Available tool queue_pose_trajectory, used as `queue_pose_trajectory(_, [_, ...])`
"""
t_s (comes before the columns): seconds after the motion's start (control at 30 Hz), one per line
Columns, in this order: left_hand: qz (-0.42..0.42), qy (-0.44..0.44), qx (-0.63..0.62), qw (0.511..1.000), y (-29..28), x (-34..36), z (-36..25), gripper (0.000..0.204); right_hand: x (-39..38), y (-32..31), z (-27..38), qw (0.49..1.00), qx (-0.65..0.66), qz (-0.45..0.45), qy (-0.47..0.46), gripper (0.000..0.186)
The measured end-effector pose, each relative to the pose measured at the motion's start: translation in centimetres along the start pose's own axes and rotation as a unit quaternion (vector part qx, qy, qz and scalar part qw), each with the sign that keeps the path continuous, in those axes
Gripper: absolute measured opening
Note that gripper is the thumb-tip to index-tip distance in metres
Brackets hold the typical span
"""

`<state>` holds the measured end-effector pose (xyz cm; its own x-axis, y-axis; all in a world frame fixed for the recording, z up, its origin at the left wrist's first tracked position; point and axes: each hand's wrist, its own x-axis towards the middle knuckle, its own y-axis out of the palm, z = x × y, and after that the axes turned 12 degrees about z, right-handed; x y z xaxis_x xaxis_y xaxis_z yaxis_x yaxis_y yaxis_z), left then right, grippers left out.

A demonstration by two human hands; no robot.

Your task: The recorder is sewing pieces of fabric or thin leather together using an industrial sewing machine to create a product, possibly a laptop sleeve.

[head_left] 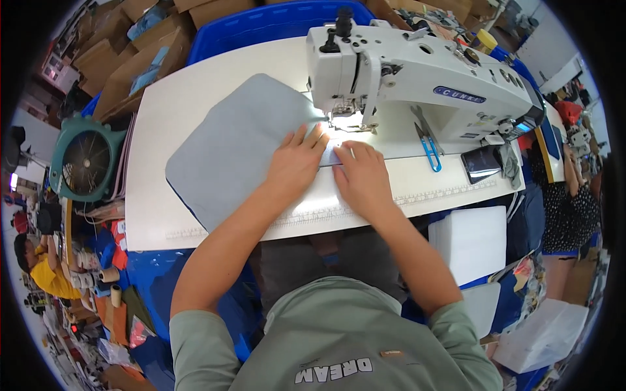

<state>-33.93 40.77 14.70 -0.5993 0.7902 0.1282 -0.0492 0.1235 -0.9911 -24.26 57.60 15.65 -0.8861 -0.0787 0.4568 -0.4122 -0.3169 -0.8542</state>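
Observation:
A large grey fabric panel (228, 130) with cut corners lies flat on the white sewing table (156, 221). Its right end reaches the lit needle area (349, 122) of a white sewing machine (417, 81). My left hand (297, 159) rests on the panel with fingers stretched toward the presser foot. Beside it, my right hand (362, 173) lies just in front of the needle area, fingers bent and thumb apart from the forefinger. A small pale strip of material shows between the two hands. How the right fingertips touch it is hard to make out.
Blue-handled thread snips (428, 146), metal scissors (427, 124) and a dark phone (481, 164) lie on the table's right. A ruler strip (313, 214) runs along the front. A blue bin (228, 26) stands behind, a green fan (86, 159) at left, white foam sheets (468, 244) at right.

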Motion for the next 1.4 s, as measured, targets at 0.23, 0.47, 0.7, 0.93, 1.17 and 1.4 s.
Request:
queue_pose_trajectory(0.23, [0.018, -0.049, 0.048, 0.998, 0.0, 1.1, -2.4, 0.045, -8.1, -3.3, 9.0, 0.915, 0.308, 0.228, 0.130, 0.018])
queue_pose_trajectory(0.47, [0.013, -0.032, 0.066, 0.997, -0.5, 1.7, -2.5, 0.049, -6.6, -0.3, 12.3, 0.553, 0.692, 0.365, 0.287, 0.040])
queue_pose_trajectory(0.7, [0.194, -0.011, -0.023, 0.981, -5.2, 3.1, -0.4, 0.038, -6.0, 0.6, 13.8, 0.502, 0.729, 0.335, 0.322, 0.040])
queue_pose_trajectory(0.93, [-0.008, 0.132, -0.028, 0.991, -1.6, 2.2, 1.1, 0.030, -12.9, -0.8, 5.6, 0.409, 0.777, 0.349, 0.326, 0.037])
queue_pose_trajectory(1.17, [-0.041, 0.061, -0.056, 0.996, -0.6, 2.0, 0.0, 0.030, -14.5, -0.4, 2.7, 0.447, 0.767, 0.347, 0.301, 0.037])
queue_pose_trajectory(1.4, [-0.014, -0.099, -0.186, 0.977, -3.4, -2.3, 5.8, 0.037, -15.3, -0.9, 1.5, 0.466, 0.771, 0.336, 0.275, 0.035])
